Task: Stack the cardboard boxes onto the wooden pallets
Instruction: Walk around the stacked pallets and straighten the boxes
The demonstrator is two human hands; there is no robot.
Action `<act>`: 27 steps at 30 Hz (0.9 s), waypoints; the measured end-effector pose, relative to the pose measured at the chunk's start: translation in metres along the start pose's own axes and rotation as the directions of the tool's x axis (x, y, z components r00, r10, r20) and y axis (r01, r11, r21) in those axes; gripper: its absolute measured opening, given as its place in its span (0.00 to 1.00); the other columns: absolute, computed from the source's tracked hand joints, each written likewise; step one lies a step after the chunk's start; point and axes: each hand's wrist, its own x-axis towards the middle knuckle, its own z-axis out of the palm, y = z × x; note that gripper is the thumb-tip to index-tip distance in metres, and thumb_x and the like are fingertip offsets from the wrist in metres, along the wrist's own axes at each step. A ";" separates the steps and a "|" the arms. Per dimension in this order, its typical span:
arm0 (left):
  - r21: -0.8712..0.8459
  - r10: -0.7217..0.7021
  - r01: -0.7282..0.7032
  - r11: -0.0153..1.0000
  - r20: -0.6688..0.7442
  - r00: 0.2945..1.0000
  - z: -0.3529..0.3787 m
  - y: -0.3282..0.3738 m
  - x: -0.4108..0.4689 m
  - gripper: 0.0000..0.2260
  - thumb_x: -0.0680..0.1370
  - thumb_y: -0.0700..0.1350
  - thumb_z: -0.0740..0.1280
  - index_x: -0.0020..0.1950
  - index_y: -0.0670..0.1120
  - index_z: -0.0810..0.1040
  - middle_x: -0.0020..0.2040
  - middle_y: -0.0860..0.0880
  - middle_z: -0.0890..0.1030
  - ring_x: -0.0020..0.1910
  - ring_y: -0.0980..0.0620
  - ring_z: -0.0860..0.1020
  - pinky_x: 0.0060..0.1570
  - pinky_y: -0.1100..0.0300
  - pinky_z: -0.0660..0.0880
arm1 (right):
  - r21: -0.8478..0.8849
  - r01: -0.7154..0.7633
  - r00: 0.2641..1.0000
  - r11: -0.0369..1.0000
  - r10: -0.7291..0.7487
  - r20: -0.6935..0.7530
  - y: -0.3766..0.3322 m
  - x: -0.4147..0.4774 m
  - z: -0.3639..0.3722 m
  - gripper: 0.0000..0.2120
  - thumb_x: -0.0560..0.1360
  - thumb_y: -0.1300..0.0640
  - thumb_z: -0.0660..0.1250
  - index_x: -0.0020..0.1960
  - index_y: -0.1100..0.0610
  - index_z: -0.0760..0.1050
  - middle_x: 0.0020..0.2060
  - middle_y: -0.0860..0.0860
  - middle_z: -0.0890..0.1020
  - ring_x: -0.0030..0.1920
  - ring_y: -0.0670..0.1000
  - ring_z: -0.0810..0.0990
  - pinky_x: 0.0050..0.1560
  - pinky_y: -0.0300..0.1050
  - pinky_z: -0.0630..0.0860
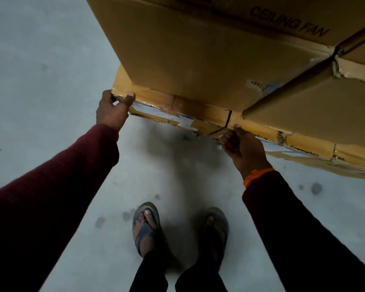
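- The left grip point(112, 108) is closed on the left corner of the lower cardboard box point(207, 116). Its thumb lies over the top edge and its fingers curl round the side.
- The right grip point(243, 148) is closed on the same box's near edge, beside the black strap point(229, 119), thumb on top and fingers tucked beneath.
- The wide spacing probably lets the person steer or square the box without twisting it.
- The ceiling fan box point(188, 60) sits on top of the held box, set back from its near edge — that leaves a lip for the thumbs.
- Neighbouring boxes point(303, 106) press close on the right, so the stack looks partly built.
- I cannot tell whether the cardboard past the strap belongs to the held box or to another.
- No wooden pallet is in view; the boxes hide whatever carries them.
- The sandalled feet point(147, 226) stand on the concrete floor point(40, 60) just short of the stack — close enough to push or lift.
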 end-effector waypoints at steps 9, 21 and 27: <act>-0.060 -0.146 0.156 0.986 0.146 0.979 0.000 0.003 0.020 0.24 0.77 0.56 0.72 0.70 0.51 0.70 0.64 0.49 0.78 0.62 0.51 0.79 0.56 0.49 0.80 | -0.142 -0.029 0.990 0.989 0.048 0.132 0.032 -0.014 0.026 0.08 0.84 0.55 0.62 0.57 0.56 0.79 0.54 0.53 0.84 0.60 0.53 0.82 0.64 0.51 0.76; 0.006 -0.128 0.129 0.992 0.183 0.975 0.003 0.005 0.021 0.16 0.78 0.60 0.69 0.62 0.56 0.74 0.57 0.56 0.80 0.60 0.50 0.80 0.66 0.51 0.73 | -0.268 0.307 0.938 0.913 -0.337 -0.074 0.058 -0.003 0.060 0.17 0.74 0.63 0.72 0.63 0.57 0.79 0.56 0.52 0.85 0.58 0.52 0.81 0.64 0.56 0.78; 0.009 -0.127 0.127 0.992 0.173 0.977 0.006 0.002 0.019 0.12 0.79 0.59 0.69 0.58 0.56 0.75 0.54 0.55 0.81 0.60 0.50 0.80 0.60 0.55 0.75 | -0.301 0.367 0.898 0.880 -0.419 -0.133 0.058 -0.020 0.073 0.20 0.76 0.63 0.71 0.68 0.60 0.74 0.62 0.54 0.82 0.62 0.50 0.81 0.62 0.46 0.79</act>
